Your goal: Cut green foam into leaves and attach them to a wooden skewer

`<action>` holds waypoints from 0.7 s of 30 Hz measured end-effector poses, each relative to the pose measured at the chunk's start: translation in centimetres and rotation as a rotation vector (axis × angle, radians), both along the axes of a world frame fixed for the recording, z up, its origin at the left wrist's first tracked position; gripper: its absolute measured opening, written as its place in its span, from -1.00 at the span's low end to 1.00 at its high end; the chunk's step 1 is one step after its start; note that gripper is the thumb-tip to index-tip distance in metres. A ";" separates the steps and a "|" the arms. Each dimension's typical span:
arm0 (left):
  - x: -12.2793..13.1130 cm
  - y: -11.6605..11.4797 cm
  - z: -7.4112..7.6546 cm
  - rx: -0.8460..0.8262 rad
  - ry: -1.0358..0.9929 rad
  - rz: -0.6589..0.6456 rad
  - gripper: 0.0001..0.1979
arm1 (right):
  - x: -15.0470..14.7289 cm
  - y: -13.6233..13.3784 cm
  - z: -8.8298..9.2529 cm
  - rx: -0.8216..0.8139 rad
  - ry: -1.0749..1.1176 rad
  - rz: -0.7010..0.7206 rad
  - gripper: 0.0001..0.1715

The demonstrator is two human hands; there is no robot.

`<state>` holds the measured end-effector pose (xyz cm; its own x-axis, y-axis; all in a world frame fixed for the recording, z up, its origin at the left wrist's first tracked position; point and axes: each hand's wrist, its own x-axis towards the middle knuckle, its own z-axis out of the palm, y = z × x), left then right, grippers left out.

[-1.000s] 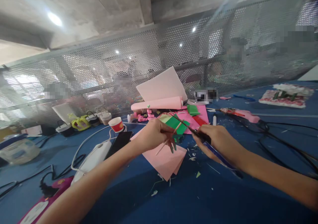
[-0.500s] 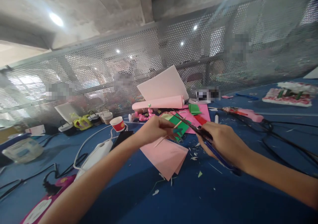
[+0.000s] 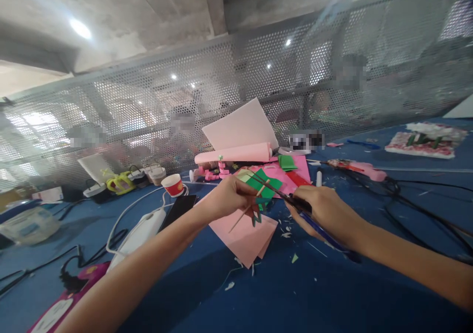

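Observation:
My left hand (image 3: 229, 195) pinches a thin wooden stick (image 3: 239, 220), which slants from lower left to upper right. A small cut piece of dark green paper (image 3: 257, 217) hangs at the same fingertips. My right hand (image 3: 325, 206) is closed around scissors (image 3: 328, 238) with blue handles and dark blades. The blades point left and lie across the upper end of the stick in this view; contact cannot be made out. Below my left hand lie pink paper sheets (image 3: 246, 247), with bright green paper (image 3: 272, 182) behind.
A paper cup (image 3: 173, 185), a black phone (image 3: 181, 210) and a white power strip (image 3: 146, 229) stand at left. A pink glue gun (image 3: 369, 171) with black cables lies at right. Behind are a pink paper roll (image 3: 236, 153) and a mesh partition (image 3: 236, 86). Paper scraps litter the blue table.
The scissors have moved left, bringing their blades nearer my left fingers. The dark green paper piece has turned and now hangs lower. My left hand still grips the stick.

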<state>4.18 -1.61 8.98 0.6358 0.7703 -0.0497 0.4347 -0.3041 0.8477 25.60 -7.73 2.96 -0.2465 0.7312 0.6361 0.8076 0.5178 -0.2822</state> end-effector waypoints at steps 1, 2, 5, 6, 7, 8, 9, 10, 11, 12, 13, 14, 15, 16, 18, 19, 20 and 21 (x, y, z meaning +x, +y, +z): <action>0.2 -0.4 0.0 0.111 0.037 0.033 -0.81 | -0.1 0.0 -0.1 -0.007 0.005 -0.018 -0.80; 0.3 -0.9 0.0 0.243 0.083 0.069 -0.78 | -0.2 0.0 -0.2 -0.015 0.009 -0.034 -0.79; 0.8 -2.5 -0.6 0.719 0.291 0.176 -0.71 | -0.6 -0.3 -0.7 -0.043 0.020 -0.088 -0.78; 1.0 -3.0 -1.0 0.866 0.374 0.214 -0.70 | -0.7 -0.4 -0.9 -0.048 0.022 -0.115 -0.78; 1.1 -3.4 -1.3 0.983 0.449 0.251 -0.68 | -0.9 -0.5 -1.1 -0.053 0.021 -0.145 -0.79; 1.3 -3.8 -1.6 1.061 0.500 0.281 -0.66 | -1.0 -0.6 -1.3 -0.053 0.017 -0.174 -0.80; 1.4 -4.0 -1.8 1.104 0.532 0.300 -0.65 | -1.1 -0.7 -1.5 -0.051 0.008 -0.201 -0.82; 1.5 -4.0 -1.9 1.111 0.539 0.307 -0.66 | -1.1 -0.7 -1.6 -0.046 -0.004 -0.225 -0.84; 1.5 -3.8 -1.7 1.079 0.520 0.301 -0.69 | -1.0 -0.7 -1.7 -0.036 -0.021 -0.244 -0.86; 1.4 -3.5 -1.4 1.002 0.475 0.277 -0.73 | -0.9 -0.5 -1.7 -0.018 -0.043 -0.255 -0.89; 1.2 -3.0 -0.9 0.884 0.412 0.235 -0.77 | -0.7 -0.4 -1.6 0.008 -0.069 -0.259 -0.91; 0.9 -2.5 -0.3 0.716 0.316 0.173 -0.80 | -0.5 -0.2 -1.5 0.038 -0.096 -0.256 -0.94; 0.5 -1.8 0.3 0.485 0.205 0.073 -0.84 | -0.3 -0.1 -1.4 0.069 -0.119 -0.245 -0.95; 0.0 -1.2 0.8 0.243 0.124 -0.033 -0.86 | -0.1 0.1 -1.2 0.101 -0.137 -0.224 -0.96; -0.8 0.0 1.5 -0.115 0.035 -0.220 -0.86 | 0.1 0.2 -1.0 0.160 -0.157 -0.177 -0.94; -1.1 0.4 1.6 -0.218 0.028 -0.297 -0.85 | 0.2 0.1 -0.9 0.179 -0.164 -0.158 -0.93; -1.3 0.8 1.6 -0.273 0.024 -0.345 -0.84 | 0.2 0.1 -0.8 0.187 -0.167 -0.145 -0.92; -1.4 1.0 1.4 -0.278 0.020 -0.353 -0.84 | 0.2 0.1 -0.8 0.181 -0.165 -0.140 -0.91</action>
